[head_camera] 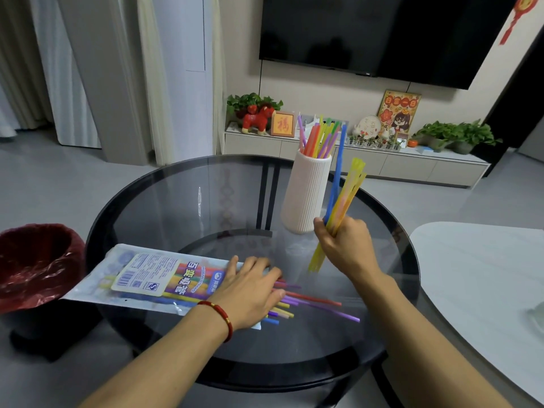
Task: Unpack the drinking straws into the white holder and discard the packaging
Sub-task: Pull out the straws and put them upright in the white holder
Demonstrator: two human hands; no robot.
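Biggest risk: I'm bringing a splayed bunch of straws [341, 198] toward the white holder [306, 195] on the tabletop [164, 201]; its mouth is already crowded, so loose ends could catch the rim and tip it, or spill. My right hand [344, 245] is gripping that bunch mid-length, fingers curled tight. My left hand [250, 290] is pressing flat on the packaging [141, 278], grip open; loose straws [318, 304] poking out could roll off
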